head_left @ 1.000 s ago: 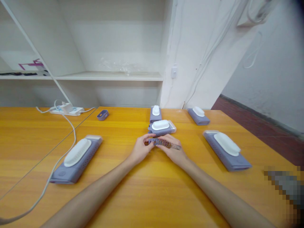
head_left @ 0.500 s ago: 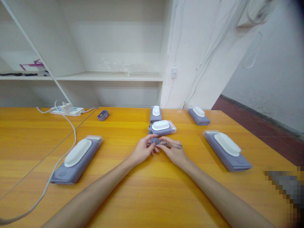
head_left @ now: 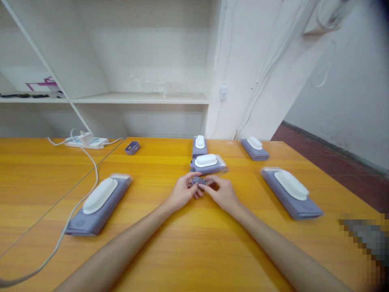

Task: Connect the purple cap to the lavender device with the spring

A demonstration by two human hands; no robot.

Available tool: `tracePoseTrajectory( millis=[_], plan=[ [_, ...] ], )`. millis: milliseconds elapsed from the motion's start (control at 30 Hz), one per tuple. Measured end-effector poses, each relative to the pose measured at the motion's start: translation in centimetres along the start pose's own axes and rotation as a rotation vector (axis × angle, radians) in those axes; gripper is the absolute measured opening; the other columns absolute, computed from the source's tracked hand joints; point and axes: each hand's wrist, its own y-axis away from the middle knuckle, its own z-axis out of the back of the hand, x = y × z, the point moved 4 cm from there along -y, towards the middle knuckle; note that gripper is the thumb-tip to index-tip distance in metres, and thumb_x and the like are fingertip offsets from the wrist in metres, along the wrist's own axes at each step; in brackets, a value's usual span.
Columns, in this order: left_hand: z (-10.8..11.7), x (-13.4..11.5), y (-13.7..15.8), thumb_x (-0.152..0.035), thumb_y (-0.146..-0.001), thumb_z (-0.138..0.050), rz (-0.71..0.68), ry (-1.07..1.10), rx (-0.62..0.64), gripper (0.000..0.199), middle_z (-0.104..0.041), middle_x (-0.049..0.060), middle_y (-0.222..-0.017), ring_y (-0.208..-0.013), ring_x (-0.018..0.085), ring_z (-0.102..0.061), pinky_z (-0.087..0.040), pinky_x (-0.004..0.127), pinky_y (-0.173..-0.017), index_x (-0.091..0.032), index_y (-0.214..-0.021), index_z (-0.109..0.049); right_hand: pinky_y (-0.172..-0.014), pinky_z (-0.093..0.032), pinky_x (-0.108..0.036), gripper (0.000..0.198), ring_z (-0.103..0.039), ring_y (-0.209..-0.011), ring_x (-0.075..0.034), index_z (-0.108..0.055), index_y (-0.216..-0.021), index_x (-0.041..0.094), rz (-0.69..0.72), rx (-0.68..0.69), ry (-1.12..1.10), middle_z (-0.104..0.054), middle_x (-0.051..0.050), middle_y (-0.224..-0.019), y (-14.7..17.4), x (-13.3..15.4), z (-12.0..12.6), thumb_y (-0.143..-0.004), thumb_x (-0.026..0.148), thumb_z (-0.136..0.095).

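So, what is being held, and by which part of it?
A coil, by its purplish end, in the left hand; whether the right hand also grips it cannot be told.

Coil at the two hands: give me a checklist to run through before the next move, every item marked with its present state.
1. Left hand holds the small purple-gray part: ok, thumb and fingers around it.
2. Right hand grips the coil firmly: cannot tell, its fingertips are there but blurred.
3. Coil fully visible: not ok, blurred and partly behind fingers.
4. Coil apart from the nearest purple device: cannot tell, they overlap in this view.
5. White cable away from both hands: ok, it runs well to the left.
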Motion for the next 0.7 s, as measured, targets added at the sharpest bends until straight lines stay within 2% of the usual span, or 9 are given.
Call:
tracePoseTrajectory(
  millis=[200,433,700],
  plan=[
    [0.3,-0.1,-0.2,-0.022,-0.07,-0.06,0.04,0.061,-0.049,0.046,-0.061,0.001,-0.057,-0.046,0.012,-0.058,-0.046,0.022,-0.046,-0.007,-0.111,-0.046,-0.08,-0.048,-0.032,0.026,-0.061,-0.087,-0.02,-0.062,-0.101,0.022,0.101,0.035,0.038,-0.066,-0.004,-0.097,0.2,0.5,0.0,-0.076,0.028,-0.062],
    [0.4,-0.2,-0.2,-0.031,-0.071,-0.064,0.052,0.065,0.027,0.05,-0.061,0.002,-0.059,-0.048,0.013,-0.059,-0.046,0.023,-0.047,-0.008,-0.111,-0.046,-0.079,-0.048,-0.032,0.018,-0.06,-0.085,-0.019,-0.066,-0.096,0.025,0.087,0.018,0.015,-0.064,-0.003,-0.089,0.1,0.2,0.0,-0.078,0.025,-0.061],
    [0.2,-0.1,0.0,-0.033,-0.073,-0.063,0.015,0.044,0.075,0.049,-0.062,0.004,-0.065,-0.057,0.013,-0.061,-0.046,0.023,-0.052,-0.01,-0.112,-0.046,-0.083,-0.047,-0.035,0.018,-0.061,-0.089,-0.021,-0.067,-0.094,0.024,0.072,-0.039,-0.019,-0.066,-0.003,-0.094,-0.1,-0.5,0.2,-0.076,0.026,-0.064]
  ],
)
